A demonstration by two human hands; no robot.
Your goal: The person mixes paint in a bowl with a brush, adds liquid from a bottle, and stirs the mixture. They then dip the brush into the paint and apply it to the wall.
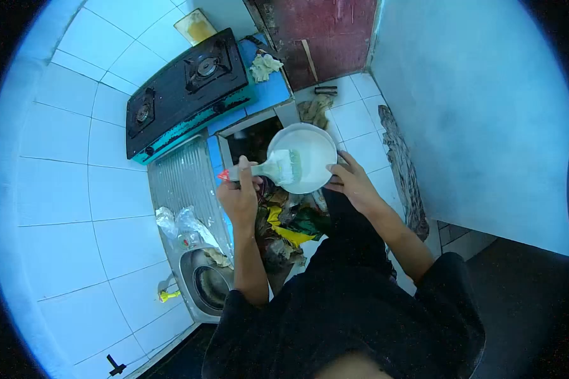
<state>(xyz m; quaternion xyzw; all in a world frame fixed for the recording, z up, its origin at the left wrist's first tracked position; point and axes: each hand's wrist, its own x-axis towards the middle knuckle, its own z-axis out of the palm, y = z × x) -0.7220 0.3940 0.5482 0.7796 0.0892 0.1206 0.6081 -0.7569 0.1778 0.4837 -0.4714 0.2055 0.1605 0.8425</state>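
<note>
My left hand (241,197) is closed round the pale handle of a wide paintbrush (275,168), whose end shows a bit of red. White coats the brush's bristles, which lie over the near side of a round white tub (318,148). Pale whitish liquid fills part of the tub. On the tub's other side my right hand (354,183) grips the rim, thumb on top and fingers beneath. Below the tub sits a heap of rubbish (291,221) with yellow and green wrappers, partly hidden by the tub and my arm.
A two-burner gas stove (186,88) stands at the upper left, beside a steel sink (205,284) with a ridged drainboard (182,167). Clear plastic (186,224) lies on the drainboard. A crumpled cloth (265,66) rests by the stove. To the right rises a pale wall (474,120).
</note>
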